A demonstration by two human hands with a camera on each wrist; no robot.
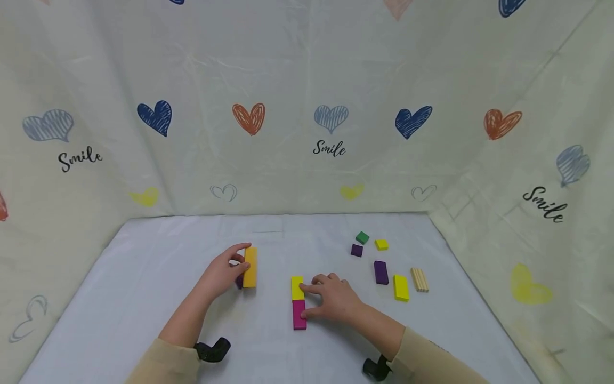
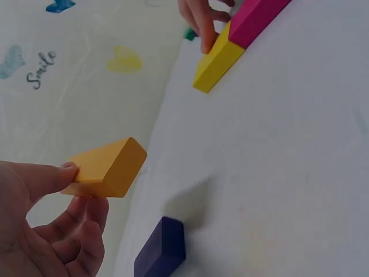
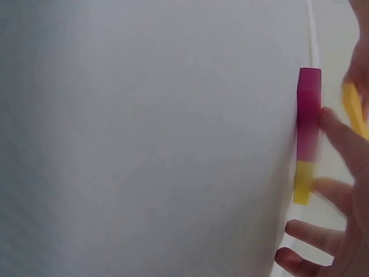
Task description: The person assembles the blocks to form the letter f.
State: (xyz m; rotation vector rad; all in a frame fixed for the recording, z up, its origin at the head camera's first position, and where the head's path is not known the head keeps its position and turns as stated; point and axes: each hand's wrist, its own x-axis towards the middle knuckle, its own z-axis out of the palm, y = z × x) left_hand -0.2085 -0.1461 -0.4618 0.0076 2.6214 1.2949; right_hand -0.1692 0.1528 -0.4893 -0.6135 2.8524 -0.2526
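Orange block (image 1: pixel 251 268) is up off the table (image 1: pixel 144 298), pinched in the fingers of the left hand (image 1: pixel 224 273), near a purple block (image 2: pixel 160 251). A yellow block (image 1: pixel 296 290) and a pink block (image 1: pixel 299 319) touch end to end. The right hand (image 1: pixel 337 300) has its fingers apart, thumb on the pink block, one finger on the yellow.

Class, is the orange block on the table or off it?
Off. The left hand pinches the orange block, and the left wrist view shows it clear of the table.

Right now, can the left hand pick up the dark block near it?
Probably not: the left hand pinches the orange block, so it doesn't look free for the dark block.
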